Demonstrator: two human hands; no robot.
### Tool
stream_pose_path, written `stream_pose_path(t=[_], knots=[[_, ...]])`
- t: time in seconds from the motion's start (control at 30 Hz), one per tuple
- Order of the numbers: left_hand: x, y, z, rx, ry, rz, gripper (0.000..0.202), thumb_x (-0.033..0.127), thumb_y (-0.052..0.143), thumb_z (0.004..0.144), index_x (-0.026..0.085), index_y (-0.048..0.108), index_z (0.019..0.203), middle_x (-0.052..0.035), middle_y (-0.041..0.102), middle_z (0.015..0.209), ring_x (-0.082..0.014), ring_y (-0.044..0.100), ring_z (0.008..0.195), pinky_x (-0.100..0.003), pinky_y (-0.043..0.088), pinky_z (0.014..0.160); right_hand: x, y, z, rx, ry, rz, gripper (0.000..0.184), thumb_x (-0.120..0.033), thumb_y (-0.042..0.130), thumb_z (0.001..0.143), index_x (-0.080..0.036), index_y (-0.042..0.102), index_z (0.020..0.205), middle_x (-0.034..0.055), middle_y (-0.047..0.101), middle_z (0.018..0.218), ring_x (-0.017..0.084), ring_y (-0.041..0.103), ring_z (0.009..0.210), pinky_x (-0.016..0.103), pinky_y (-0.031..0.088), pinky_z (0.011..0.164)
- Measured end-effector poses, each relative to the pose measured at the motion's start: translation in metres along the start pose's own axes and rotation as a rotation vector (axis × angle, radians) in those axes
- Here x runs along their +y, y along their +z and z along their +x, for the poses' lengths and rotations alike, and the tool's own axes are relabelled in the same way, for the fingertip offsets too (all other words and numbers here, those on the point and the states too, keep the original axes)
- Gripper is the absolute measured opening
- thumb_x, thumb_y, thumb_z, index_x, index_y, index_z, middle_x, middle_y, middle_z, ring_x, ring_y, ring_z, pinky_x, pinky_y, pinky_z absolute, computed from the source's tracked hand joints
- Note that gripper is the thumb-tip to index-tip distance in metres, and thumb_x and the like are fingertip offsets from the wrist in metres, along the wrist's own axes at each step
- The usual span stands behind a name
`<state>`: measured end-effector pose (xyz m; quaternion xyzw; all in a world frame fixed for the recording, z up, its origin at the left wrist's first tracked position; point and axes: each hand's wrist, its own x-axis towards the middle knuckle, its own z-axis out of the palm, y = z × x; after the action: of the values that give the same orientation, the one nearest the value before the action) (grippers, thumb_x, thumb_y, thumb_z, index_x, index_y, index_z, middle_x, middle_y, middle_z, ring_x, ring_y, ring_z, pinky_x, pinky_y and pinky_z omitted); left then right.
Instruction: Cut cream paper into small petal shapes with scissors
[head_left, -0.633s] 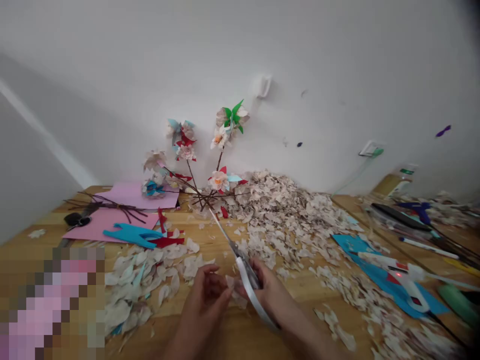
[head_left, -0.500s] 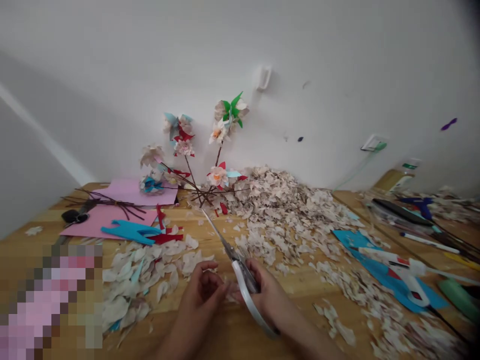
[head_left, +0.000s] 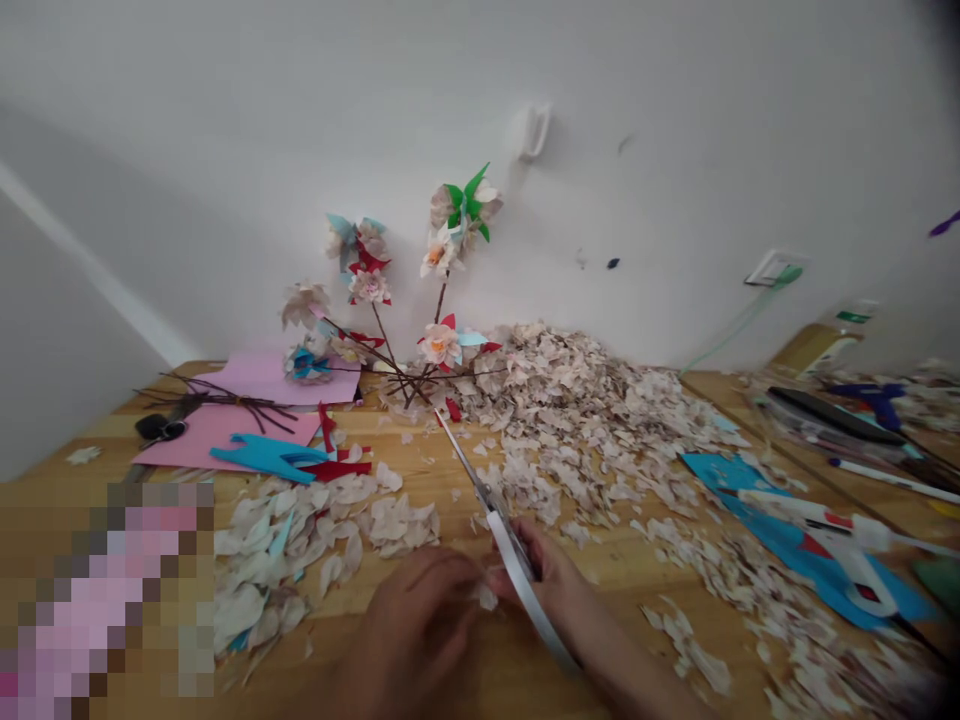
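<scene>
While the right hand [head_left: 541, 572] grips white-handled scissors [head_left: 471, 475], left hand [head_left: 412, 622] pinching a pale paper scrap [head_left: 487, 598], clear plastic container [head_left: 825, 425] holding blurred tools, scissors pointing further right than before

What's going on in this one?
A person is working at a wooden table with bare hands. The right hand holds long white-handled scissors, blades pointing away across the table, while the left hand sits close beside them, its fingers near a small pale paper scrap. Heaps of pale paper petals lie on both sides, and paper flowers on twigs rise in front of the white wall.
</scene>
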<state>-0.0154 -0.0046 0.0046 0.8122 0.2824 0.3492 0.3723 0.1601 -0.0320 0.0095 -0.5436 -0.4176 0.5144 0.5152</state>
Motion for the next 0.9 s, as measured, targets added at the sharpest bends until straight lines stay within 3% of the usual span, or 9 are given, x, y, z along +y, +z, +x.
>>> stream_pose_path(t=[0.13,0.23,0.33,0.47,0.57,0.67,0.9], knots=[[0.003,0.004,0.001,-0.009,-0.132,-0.029,0.021,0.015,0.05,0.08,0.026,0.064,0.09,-0.0032,0.07,0.087,-0.0173,0.065,0.081,-0.027,0.05,0.074,0.003,0.0,-0.001,0.008,0.017,0.02,0.038,-0.027,0.08,0.047,-0.021,0.053,0.073,-0.0095,0.05,0.057,0.009,0.043,0.054,0.019,0.036,0.051],[0.002,0.012,0.002,0.052,-0.274,-0.244,0.015,0.017,0.053,0.078,0.023,0.063,0.087,-0.0043,0.07,0.084,-0.0179,0.066,0.079,-0.029,0.051,0.072,0.007,0.0,-0.001,0.03,0.009,0.01,0.035,-0.027,0.077,0.052,-0.021,0.052,0.076,-0.0078,0.054,0.062,0.011,0.047,0.058,0.02,0.04,0.054],[-0.002,0.02,0.005,0.164,-0.412,-0.537,0.011,0.014,0.062,0.069,0.02,0.061,0.078,-0.0036,0.068,0.076,-0.0177,0.065,0.072,-0.029,0.051,0.067,0.011,0.0,-0.004,0.093,-0.029,-0.089,0.038,-0.024,0.074,0.053,-0.023,0.049,0.081,-0.0056,0.058,0.067,0.015,0.053,0.063,0.024,0.044,0.06],[-0.004,0.02,0.01,0.355,-0.602,-0.792,0.022,0.018,0.072,0.058,0.018,0.056,0.073,0.0012,0.06,0.068,-0.0136,0.06,0.06,-0.025,0.049,0.055,0.012,0.004,-0.008,0.244,-0.106,-0.343,0.049,-0.028,0.071,0.052,-0.024,0.044,0.092,-0.0004,0.064,0.08,0.023,0.061,0.074,0.03,0.047,0.066],[-0.002,0.017,0.011,0.404,-0.662,-0.894,0.029,0.022,0.074,0.059,0.019,0.054,0.08,0.0024,0.06,0.07,-0.013,0.059,0.061,-0.027,0.05,0.058,0.008,0.008,-0.01,0.286,-0.055,-0.498,0.057,-0.031,0.069,0.053,-0.024,0.038,0.1,0.0033,0.066,0.086,0.026,0.063,0.078,0.034,0.047,0.07],[0.001,0.015,0.01,0.453,-0.695,-1.006,0.035,0.024,0.076,0.057,0.019,0.053,0.083,0.0039,0.061,0.066,-0.0114,0.058,0.058,-0.026,0.049,0.059,0.004,0.012,-0.011,0.249,-0.026,-0.554,0.058,-0.031,0.067,0.055,-0.023,0.036,0.103,0.0058,0.065,0.09,0.025,0.063,0.08,0.033,0.048,0.071],[0.006,0.013,0.011,0.418,-0.704,-1.067,0.038,0.021,0.077,0.057,0.019,0.05,0.084,0.0065,0.059,0.06,-0.0091,0.055,0.052,-0.024,0.048,0.054,0.003,0.008,-0.012,0.168,-0.076,-0.45,0.041,-0.031,0.058,0.065,-0.02,0.036,0.099,0.0126,0.064,0.096,0.026,0.063,0.084,0.038,0.048,0.079]])
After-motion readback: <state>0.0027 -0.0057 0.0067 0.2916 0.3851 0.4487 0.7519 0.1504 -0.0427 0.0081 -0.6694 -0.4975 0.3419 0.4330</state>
